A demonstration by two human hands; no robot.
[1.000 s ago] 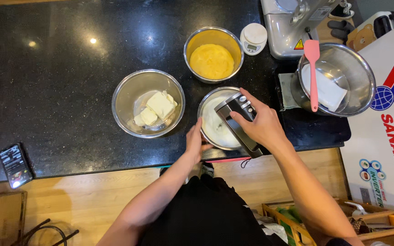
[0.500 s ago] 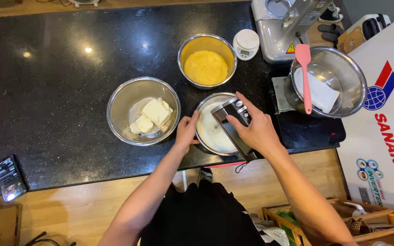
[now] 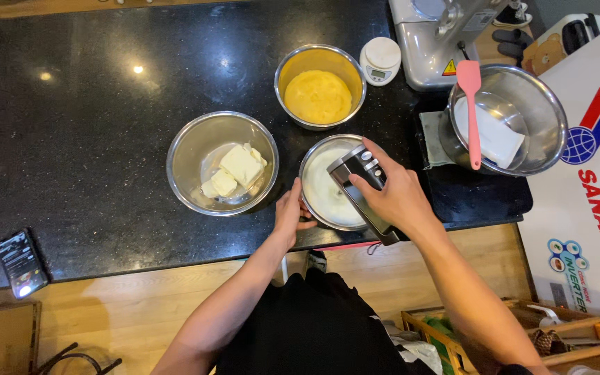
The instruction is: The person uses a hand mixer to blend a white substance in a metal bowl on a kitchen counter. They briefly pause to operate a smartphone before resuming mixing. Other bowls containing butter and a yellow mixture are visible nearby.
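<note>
My right hand [image 3: 396, 198] grips a black and silver hand mixer [image 3: 360, 182] held over a small steel bowl [image 3: 312, 186] of white liquid at the front edge of the black counter. My left hand [image 3: 289, 214] holds that bowl's left rim. The mixer's beaters are hidden beneath its body. To the left stands a steel bowl with blocks of butter [image 3: 234, 170]. Behind is a steel bowl of yellow batter [image 3: 318, 96].
A large steel bowl [image 3: 543, 118] with a pink spatula [image 3: 471, 107] and white paper sits at the right, before a stand mixer [image 3: 439, 35]. A small white scale [image 3: 380, 60] stands by the yellow bowl. A phone [image 3: 21, 262] lies at the counter's front left. A white carton [image 3: 595, 201] is far right.
Both hands keep their hold on the mixer and the bowl. Only the camera view has shifted slightly.
</note>
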